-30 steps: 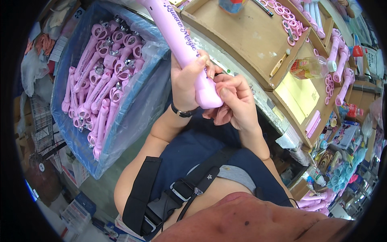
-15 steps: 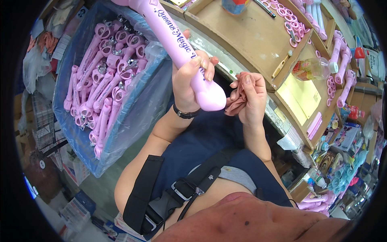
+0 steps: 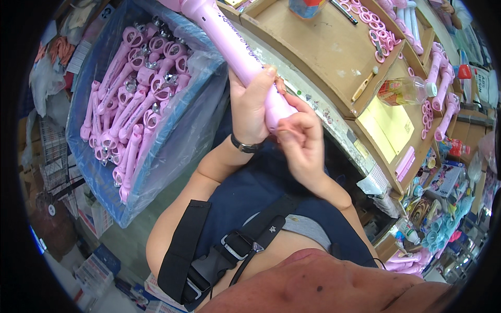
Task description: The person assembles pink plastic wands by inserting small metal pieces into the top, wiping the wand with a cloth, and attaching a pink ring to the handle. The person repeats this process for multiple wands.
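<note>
Cluttered workshop seen from above, with a brown wooden tabletop (image 3: 318, 49) divided by raised rims into shallow trays, running from the upper centre toward the right edge. Item held: one long pink plastic wand-shaped toy handle (image 3: 237, 52), cylindrical with dark lettering along its side, slanting from the top edge down to its rounded lower end in front of the person's chest, above the near edge of the tabletop. Left hand (image 3: 250, 107), black band at the wrist, fingers wrapped tight around the lower part of the handle. Right hand (image 3: 300, 138), just beside and touching the left, fingertips pinched together against the rounded bottom end of the handle; whether a small part sits between them cannot be told. At left: large blue bin lined with clear plastic sheeting (image 3: 112, 201), filled with a heap of matching pink plastic handles with ring-shaped ends (image 3: 133, 99), some with metal fittings. On the tabletop: small pink plastic rings (image 3: 371, 23), a wooden-handled brush (image 3: 364, 86), a clear plastic bottle of yellowish liquid lying on its side (image 3: 404, 89), a yellow paper pad (image 3: 389, 128), and further pink handles standing along the right edge (image 3: 441, 96).
</note>
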A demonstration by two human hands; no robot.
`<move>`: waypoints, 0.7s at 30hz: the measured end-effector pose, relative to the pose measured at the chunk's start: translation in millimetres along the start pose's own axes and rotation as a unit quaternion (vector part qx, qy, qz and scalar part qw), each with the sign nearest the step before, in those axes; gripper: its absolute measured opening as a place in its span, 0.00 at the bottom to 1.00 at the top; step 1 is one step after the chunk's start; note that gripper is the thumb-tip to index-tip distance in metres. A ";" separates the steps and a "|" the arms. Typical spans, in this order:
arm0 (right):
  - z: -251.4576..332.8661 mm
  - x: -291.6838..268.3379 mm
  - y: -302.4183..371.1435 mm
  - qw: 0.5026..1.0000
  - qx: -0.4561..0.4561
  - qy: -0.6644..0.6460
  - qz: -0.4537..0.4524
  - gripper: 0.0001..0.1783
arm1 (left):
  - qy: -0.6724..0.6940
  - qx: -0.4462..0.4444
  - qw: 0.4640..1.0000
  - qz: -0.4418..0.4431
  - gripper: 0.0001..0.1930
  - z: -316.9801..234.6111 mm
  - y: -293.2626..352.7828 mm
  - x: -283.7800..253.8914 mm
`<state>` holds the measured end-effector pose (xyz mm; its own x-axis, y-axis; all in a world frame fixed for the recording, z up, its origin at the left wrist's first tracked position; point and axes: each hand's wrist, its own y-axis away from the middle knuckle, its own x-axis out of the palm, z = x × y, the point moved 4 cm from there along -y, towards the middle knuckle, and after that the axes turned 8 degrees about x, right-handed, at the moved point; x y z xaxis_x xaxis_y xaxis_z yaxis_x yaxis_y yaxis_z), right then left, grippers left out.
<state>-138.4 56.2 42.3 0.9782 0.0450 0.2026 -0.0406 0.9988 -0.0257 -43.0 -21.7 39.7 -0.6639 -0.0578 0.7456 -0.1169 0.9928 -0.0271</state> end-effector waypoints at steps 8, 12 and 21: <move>-37.4 5.7 -18.1 0.953 -0.227 0.139 -0.147 0.11 | -0.069 0.041 0.993 -0.081 0.16 8.0 0.4 -6.9; -41.1 -0.4 -21.3 0.965 -0.195 0.088 -0.150 0.13 | -0.042 0.059 0.994 -0.078 0.16 5.6 1.3 -5.1; -20.3 3.6 -19.7 0.977 -0.184 0.062 -0.090 0.08 | -0.007 0.051 0.997 -0.058 0.17 -4.9 -3.5 -2.8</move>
<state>-130.0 36.3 23.7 0.9809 -0.1553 0.1169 0.1874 0.9157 -0.3555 -37.1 -24.6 41.0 -0.6521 -0.1730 0.7381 -0.2670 0.9636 -0.0100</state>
